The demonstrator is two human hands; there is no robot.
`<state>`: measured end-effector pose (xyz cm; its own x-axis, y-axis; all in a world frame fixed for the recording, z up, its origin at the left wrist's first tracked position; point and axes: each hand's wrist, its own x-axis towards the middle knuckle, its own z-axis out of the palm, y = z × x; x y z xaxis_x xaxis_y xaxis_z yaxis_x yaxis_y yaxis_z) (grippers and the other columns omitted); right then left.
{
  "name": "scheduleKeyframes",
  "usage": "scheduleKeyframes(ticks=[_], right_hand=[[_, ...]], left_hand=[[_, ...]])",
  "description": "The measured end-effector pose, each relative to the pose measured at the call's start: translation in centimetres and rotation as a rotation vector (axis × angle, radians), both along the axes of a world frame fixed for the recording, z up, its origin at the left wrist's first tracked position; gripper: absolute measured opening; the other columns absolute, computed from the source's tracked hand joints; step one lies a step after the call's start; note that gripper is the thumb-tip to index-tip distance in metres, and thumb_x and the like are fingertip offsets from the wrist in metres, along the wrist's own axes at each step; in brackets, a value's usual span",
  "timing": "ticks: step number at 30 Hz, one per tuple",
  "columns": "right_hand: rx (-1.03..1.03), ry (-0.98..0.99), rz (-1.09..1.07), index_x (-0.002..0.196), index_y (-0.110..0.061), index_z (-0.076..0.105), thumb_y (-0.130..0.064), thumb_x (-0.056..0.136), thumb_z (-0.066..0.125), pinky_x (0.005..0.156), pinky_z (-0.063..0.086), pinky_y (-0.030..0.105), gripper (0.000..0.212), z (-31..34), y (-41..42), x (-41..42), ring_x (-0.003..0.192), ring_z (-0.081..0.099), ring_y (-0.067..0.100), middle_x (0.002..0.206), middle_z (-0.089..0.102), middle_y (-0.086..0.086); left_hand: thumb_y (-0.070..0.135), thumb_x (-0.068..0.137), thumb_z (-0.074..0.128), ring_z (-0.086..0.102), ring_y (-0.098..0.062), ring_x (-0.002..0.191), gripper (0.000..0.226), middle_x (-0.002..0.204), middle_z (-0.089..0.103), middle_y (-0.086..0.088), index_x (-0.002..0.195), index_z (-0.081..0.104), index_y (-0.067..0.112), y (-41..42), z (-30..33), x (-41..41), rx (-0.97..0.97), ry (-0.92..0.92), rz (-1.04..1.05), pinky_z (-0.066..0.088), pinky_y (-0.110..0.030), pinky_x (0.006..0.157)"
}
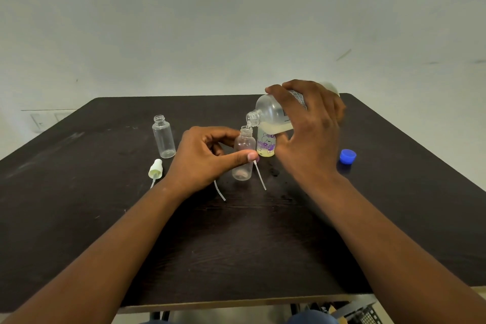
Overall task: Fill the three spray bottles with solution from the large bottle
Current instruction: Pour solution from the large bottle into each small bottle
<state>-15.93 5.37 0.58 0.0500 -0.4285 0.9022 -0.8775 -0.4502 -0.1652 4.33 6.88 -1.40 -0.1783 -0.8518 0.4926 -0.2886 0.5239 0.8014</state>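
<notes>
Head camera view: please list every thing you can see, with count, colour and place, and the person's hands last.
large bottle: 1, frosted, tilted, pouring
middle spray bottle: 1, clear, under the spout
printed spray bottle: 1, purple print, yellowish liquid, behind the middle one
empty spray bottle: 1, clear, far left
spray head: 1, pale yellow, lying left
dip tubes: 2, white, near the middle bottle
cap: 1, blue, right
table: 1, dark
left hand: holds the middle bottle
right hand: grips the large bottle
</notes>
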Motion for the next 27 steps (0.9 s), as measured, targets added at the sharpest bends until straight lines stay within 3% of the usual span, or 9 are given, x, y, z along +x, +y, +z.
scheduleKeyframes(ticks=[8,20,27], right_hand=[[-0.025,0.01,-0.001,0.131,-0.027,0.069,-0.019,0.072,0.048,0.109,0.036,0.046,0.063,0.01,-0.03,-0.04,0.127,0.057,0.027,0.131,0.065,0.002],[-0.006,0.0,-0.007,0.132,-0.027,0.069,-0.006,0.067,0.064,0.11,0.035,0.046,0.068,-0.02,-0.05,-0.02,0.128,0.056,0.027,0.132,0.064,0.003],[-0.004,-0.005,-0.004,0.131,-0.026,0.07,-0.004,0.065,0.06,0.11,0.036,0.045,0.07,0.05,0.06,-0.03,0.128,0.056,0.028,0.131,0.064,0.003]], left_hand=[[0.045,0.073,0.088,0.044,-0.028,0.055,0.03,0.094,0.081,0.009,0.099,0.083,0.031,-0.03,-0.06,0.06,0.001,-0.001,0.0,0.04,-0.038,0.056],[0.043,0.073,0.089,0.043,-0.027,0.054,0.03,0.095,0.081,0.01,0.1,0.083,0.031,0.04,-0.04,0.03,0.0,-0.003,-0.002,0.04,-0.038,0.056],[0.044,0.072,0.089,0.041,-0.024,0.056,0.031,0.092,0.08,0.011,0.099,0.083,0.03,0.09,0.01,0.0,-0.002,0.001,0.008,0.039,-0.035,0.057]])
